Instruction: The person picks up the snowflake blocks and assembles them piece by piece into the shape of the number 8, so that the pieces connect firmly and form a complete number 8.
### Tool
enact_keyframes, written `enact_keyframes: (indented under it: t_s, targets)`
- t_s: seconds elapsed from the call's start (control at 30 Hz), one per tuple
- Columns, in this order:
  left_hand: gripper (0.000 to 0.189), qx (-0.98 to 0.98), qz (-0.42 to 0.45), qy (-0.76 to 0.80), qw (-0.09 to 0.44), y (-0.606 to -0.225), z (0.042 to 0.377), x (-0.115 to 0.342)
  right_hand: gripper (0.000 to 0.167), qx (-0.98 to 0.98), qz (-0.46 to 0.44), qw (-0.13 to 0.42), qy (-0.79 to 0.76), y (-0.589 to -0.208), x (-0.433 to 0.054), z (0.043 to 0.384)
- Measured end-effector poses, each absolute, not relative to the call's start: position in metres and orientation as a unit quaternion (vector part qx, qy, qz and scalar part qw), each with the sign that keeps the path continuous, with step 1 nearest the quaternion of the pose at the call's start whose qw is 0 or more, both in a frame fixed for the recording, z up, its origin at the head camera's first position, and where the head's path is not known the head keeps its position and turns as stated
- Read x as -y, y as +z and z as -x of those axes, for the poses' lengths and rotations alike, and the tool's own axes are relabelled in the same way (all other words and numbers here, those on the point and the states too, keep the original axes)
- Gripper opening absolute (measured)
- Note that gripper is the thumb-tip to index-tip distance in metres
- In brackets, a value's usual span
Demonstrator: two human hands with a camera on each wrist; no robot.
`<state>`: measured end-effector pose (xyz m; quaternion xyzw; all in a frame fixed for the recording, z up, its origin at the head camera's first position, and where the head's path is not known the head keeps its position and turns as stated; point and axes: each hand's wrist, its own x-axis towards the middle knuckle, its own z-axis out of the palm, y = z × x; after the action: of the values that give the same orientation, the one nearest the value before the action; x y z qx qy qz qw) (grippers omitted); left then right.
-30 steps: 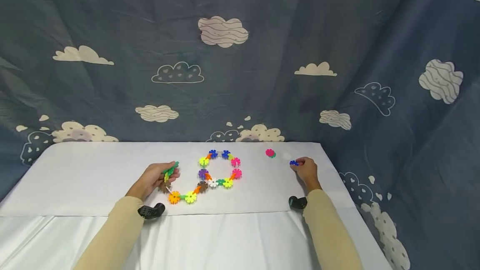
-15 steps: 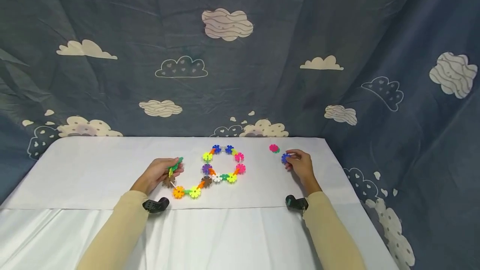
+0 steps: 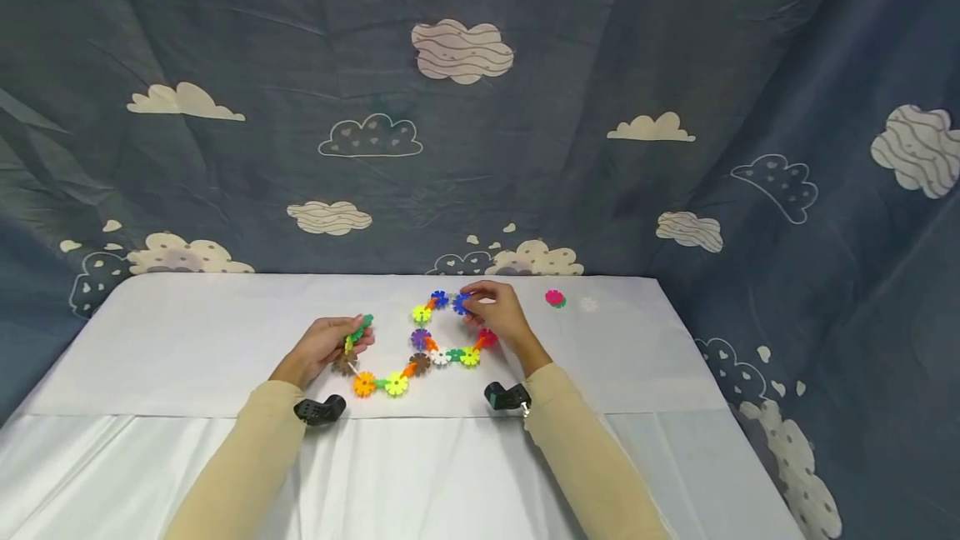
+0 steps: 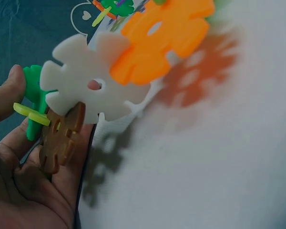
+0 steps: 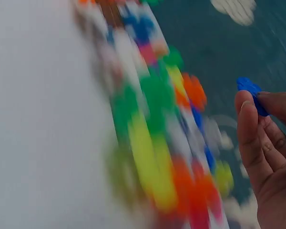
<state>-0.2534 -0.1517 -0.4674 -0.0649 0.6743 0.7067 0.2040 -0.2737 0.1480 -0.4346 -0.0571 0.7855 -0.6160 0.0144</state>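
Observation:
My left hand [image 3: 324,347] pinches a green snowflake disc [image 4: 33,88] at the end of a chain of interlocked, notched plastic discs. Joined close by are a yellow disc [image 4: 31,114], a brown disc [image 4: 62,138], a white disc [image 4: 86,76] and an orange disc [image 4: 162,40]. Between thumb and fingers, my right hand [image 3: 501,317] holds a blue disc [image 5: 251,94], apart from the chain in the right wrist view. In the head view this hand hangs over the ring's right side, hiding part of it. The chain curves from a purple disc [image 3: 421,339] down to a yellow-green disc [image 3: 396,384].
Beyond the right hand, a loose pink disc [image 3: 553,297] overlaps a green one, and a pale disc [image 3: 589,304] lies near them. The white tabletop [image 3: 195,348] ends at a dark cloud-patterned curtain [image 3: 525,190]. The chain is blurred in the right wrist view.
My right hand has carried the blue disc leftward from the table's right side to above the ring. The left hand keeps its hold on the green disc. The head view has shifted slightly.

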Motion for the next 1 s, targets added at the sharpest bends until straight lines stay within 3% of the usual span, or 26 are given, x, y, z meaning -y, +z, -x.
enact_keyframes:
  t_s: [0.23,0.37,1.0]
  targets:
    - [0.048,-0.664,0.064,0.712,0.220,-0.470,0.254,0.154,0.021,-0.779,0.096,0.105,-0.611,-0.434,-0.085,0.281]
    - [0.046,-0.664,0.061,0.713,0.216,-0.470,0.255,0.157,0.019,-0.779,0.092,0.129,-0.607,-0.434,-0.060,0.282]
    - [0.044,-0.673,0.063,0.707,0.208,-0.470,0.257,0.156,0.015,-0.822,0.092,0.100,-0.553,-0.440,-0.025,0.290]
